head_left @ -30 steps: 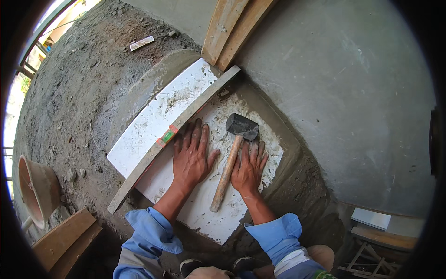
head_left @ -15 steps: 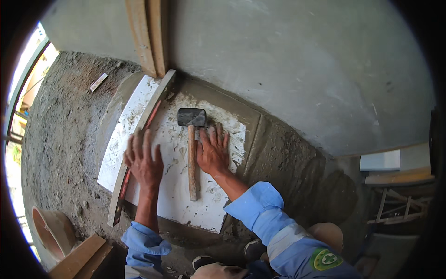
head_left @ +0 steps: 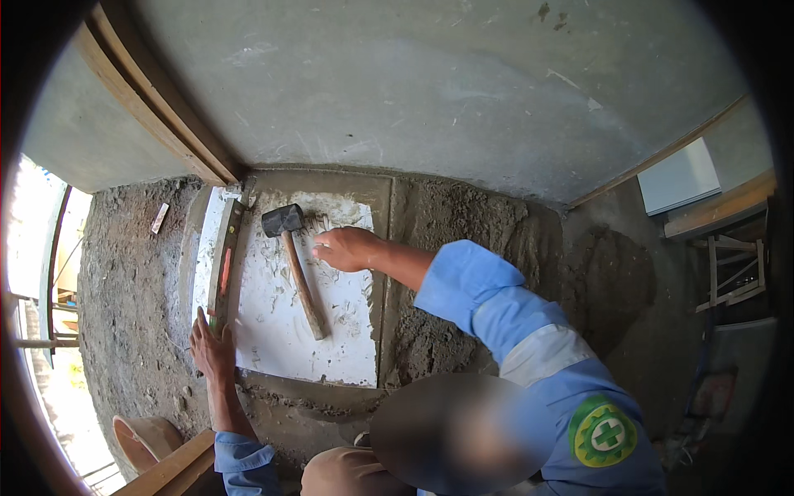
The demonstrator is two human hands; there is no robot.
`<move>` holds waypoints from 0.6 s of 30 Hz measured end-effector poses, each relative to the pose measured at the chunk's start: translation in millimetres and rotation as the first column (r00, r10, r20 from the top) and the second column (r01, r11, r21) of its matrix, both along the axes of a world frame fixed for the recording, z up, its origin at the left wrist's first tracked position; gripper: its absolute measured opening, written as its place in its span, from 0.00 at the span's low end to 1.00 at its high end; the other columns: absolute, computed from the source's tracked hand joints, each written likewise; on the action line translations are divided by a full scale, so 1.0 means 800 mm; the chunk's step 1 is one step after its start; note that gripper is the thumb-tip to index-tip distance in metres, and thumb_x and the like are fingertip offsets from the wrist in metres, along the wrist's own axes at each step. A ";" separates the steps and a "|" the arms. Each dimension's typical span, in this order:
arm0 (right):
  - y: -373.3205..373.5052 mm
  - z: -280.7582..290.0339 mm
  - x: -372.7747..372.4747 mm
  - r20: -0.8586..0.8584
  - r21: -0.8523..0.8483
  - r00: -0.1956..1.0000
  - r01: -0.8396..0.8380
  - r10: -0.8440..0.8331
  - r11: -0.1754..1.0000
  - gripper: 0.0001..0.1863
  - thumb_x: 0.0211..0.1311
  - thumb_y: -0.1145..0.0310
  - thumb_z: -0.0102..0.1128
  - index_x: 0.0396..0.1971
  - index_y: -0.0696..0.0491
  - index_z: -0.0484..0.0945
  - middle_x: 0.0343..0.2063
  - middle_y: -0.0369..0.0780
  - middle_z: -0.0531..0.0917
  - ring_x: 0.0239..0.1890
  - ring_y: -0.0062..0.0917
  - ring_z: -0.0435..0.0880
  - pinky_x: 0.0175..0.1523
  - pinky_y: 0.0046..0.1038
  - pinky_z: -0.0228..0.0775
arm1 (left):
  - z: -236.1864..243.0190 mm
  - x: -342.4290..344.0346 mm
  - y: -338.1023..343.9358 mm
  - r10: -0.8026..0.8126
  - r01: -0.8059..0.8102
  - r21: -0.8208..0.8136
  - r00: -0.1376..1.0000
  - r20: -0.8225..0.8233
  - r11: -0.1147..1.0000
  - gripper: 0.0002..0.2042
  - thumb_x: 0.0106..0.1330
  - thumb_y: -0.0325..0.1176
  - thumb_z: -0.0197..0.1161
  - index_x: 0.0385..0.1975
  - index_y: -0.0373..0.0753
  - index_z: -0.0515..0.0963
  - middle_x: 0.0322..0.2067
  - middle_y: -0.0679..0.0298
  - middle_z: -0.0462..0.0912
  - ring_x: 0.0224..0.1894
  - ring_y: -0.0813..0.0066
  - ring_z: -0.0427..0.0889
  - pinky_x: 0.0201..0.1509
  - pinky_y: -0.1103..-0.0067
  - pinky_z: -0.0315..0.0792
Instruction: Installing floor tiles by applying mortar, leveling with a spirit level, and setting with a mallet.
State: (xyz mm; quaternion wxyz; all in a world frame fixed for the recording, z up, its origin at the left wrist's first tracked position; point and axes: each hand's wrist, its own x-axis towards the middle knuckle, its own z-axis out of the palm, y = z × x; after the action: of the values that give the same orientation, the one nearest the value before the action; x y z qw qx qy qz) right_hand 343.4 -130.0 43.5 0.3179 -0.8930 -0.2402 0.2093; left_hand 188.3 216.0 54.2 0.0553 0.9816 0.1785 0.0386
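A white tile (head_left: 273, 343) smeared with grey mortar lies on the floor bed. Along its left part rests a spirit level (head_left: 223, 263) with a red strip. At the level's near end is my left hand (head_left: 213, 351), closed, fingers on one side and thumb on the other. A rubber mallet (head_left: 302, 285) with a black head and wooden handle lies across the tile, head away from me. Just right of its handle my right hand (head_left: 343, 250) hovers over or touches the tile; which one I cannot tell. It holds nothing, its fingers pointing left and slightly apart.
A grey wall (head_left: 430, 91) rises behind the tile, with a wooden post (head_left: 153, 99) at the left. Wet mortar (head_left: 463, 256) spreads on the right. Lower left are a bucket (head_left: 149, 438) and planks (head_left: 178, 467). A white panel (head_left: 678, 176) stands far right.
My left hand has slid from the level's middle to its near end and closed there. My right hand no longer lies flat beside the mallet head; it has turned leftward. The view has shifted.
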 end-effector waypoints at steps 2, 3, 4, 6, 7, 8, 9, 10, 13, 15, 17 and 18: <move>-0.072 0.023 -0.059 0.033 0.096 0.996 0.077 -0.081 0.992 0.27 0.70 0.49 0.51 0.56 0.55 0.77 0.41 0.49 0.86 0.44 0.46 0.85 0.52 0.42 0.75 | 0.008 0.008 -0.041 -0.158 0.138 0.145 0.978 0.138 0.980 0.33 0.63 0.38 0.66 0.68 0.43 0.65 0.60 0.51 0.74 0.62 0.50 0.72 0.65 0.60 0.67; -0.108 0.041 -0.095 -0.005 0.159 0.988 0.154 -0.155 0.975 0.24 0.69 0.51 0.53 0.54 0.55 0.78 0.39 0.49 0.86 0.42 0.45 0.85 0.49 0.41 0.75 | 0.011 0.013 -0.063 -0.223 0.212 0.087 0.965 0.141 0.973 0.34 0.62 0.38 0.67 0.69 0.42 0.63 0.62 0.51 0.71 0.65 0.49 0.68 0.67 0.59 0.63; -0.141 0.055 -0.134 -0.048 0.216 0.970 0.241 -0.237 0.946 0.22 0.69 0.54 0.56 0.52 0.55 0.79 0.37 0.49 0.86 0.40 0.44 0.86 0.46 0.40 0.76 | 0.014 0.020 -0.085 -0.297 0.297 0.026 0.944 0.145 0.955 0.36 0.62 0.39 0.67 0.70 0.42 0.61 0.64 0.51 0.68 0.68 0.48 0.64 0.70 0.58 0.59; -0.202 0.040 -0.218 -0.184 0.285 0.858 0.513 -0.479 0.810 0.21 0.68 0.55 0.58 0.51 0.56 0.78 0.36 0.48 0.86 0.34 0.40 0.86 0.40 0.36 0.76 | -0.002 0.030 -0.111 -0.449 0.455 -0.144 0.890 0.076 0.879 0.35 0.64 0.40 0.67 0.70 0.40 0.62 0.65 0.48 0.67 0.68 0.46 0.64 0.70 0.58 0.60; -0.224 0.032 -0.262 -0.197 0.262 0.822 0.569 -0.534 0.780 0.21 0.68 0.55 0.58 0.51 0.56 0.78 0.36 0.48 0.86 0.34 0.40 0.86 0.40 0.36 0.76 | -0.021 0.032 -0.109 -0.479 0.474 -0.214 0.877 0.028 0.854 0.35 0.65 0.41 0.66 0.70 0.40 0.62 0.67 0.47 0.65 0.69 0.45 0.62 0.70 0.58 0.59; -0.241 0.025 -0.306 -0.229 0.271 0.718 0.695 -0.657 0.665 0.20 0.69 0.55 0.58 0.50 0.57 0.79 0.35 0.48 0.86 0.33 0.39 0.86 0.39 0.35 0.76 | -0.037 0.034 -0.104 -0.509 0.483 -0.278 0.860 -0.024 0.830 0.35 0.66 0.43 0.65 0.70 0.40 0.61 0.68 0.46 0.64 0.70 0.45 0.61 0.71 0.57 0.58; -0.255 0.020 -0.348 -0.266 0.282 0.599 0.798 -0.756 0.533 0.20 0.69 0.56 0.58 0.49 0.57 0.79 0.35 0.48 0.86 0.32 0.38 0.86 0.38 0.34 0.76 | -0.047 0.034 -0.102 -0.515 0.496 -0.189 0.855 -0.064 0.848 0.35 0.67 0.44 0.64 0.71 0.40 0.60 0.69 0.45 0.61 0.71 0.45 0.59 0.72 0.58 0.57; -0.274 0.023 -0.391 -0.219 0.225 0.565 0.822 -0.795 0.523 0.18 0.70 0.58 0.58 0.49 0.57 0.79 0.34 0.47 0.86 0.32 0.31 0.85 0.38 0.31 0.75 | -0.053 0.036 -0.101 -0.516 0.508 -0.098 0.851 -0.095 0.856 0.35 0.68 0.46 0.62 0.72 0.40 0.59 0.70 0.45 0.59 0.72 0.45 0.57 0.73 0.58 0.55; -0.343 0.034 -0.524 -0.171 0.076 0.410 0.912 -0.896 0.403 0.17 0.68 0.57 0.57 0.44 0.56 0.81 0.33 0.48 0.85 0.34 0.41 0.86 0.40 0.37 0.75 | -0.064 0.049 -0.121 -0.502 0.481 -0.160 0.852 -0.146 0.862 0.35 0.71 0.49 0.58 0.73 0.40 0.58 0.72 0.45 0.54 0.74 0.46 0.53 0.75 0.59 0.53; -0.391 0.026 -0.613 -0.038 -0.041 0.386 0.921 -0.922 0.387 0.16 0.67 0.58 0.57 0.42 0.55 0.82 0.33 0.48 0.85 0.37 0.43 0.85 0.43 0.40 0.75 | -0.071 0.050 -0.132 -0.521 0.493 -0.186 0.840 -0.153 0.850 0.35 0.71 0.49 0.57 0.73 0.40 0.57 0.73 0.45 0.54 0.75 0.47 0.51 0.75 0.59 0.51; -0.435 0.018 -0.690 -0.009 -0.253 0.258 0.934 -0.966 0.252 0.15 0.66 0.59 0.58 0.38 0.58 0.82 0.33 0.46 0.85 0.37 0.42 0.85 0.43 0.38 0.74 | -0.074 0.048 -0.147 -0.536 0.502 -0.206 0.825 -0.178 0.840 0.35 0.71 0.50 0.57 0.73 0.40 0.57 0.73 0.45 0.53 0.75 0.47 0.51 0.75 0.60 0.51; -0.450 0.017 -0.714 0.029 -0.318 0.180 0.934 -0.983 0.162 0.17 0.66 0.57 0.58 0.40 0.58 0.81 0.34 0.47 0.85 0.38 0.44 0.84 0.44 0.39 0.74 | -0.075 0.047 -0.147 -0.528 0.487 -0.224 0.826 -0.196 0.844 0.35 0.72 0.50 0.56 0.73 0.40 0.57 0.73 0.44 0.53 0.75 0.47 0.51 0.76 0.60 0.50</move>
State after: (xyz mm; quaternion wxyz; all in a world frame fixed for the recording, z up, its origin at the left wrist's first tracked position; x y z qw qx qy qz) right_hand -227.5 -490.3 57.5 0.2766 -0.8507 0.4413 0.0710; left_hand 225.5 98.7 -5.5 0.1212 0.9824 -0.0816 -0.1164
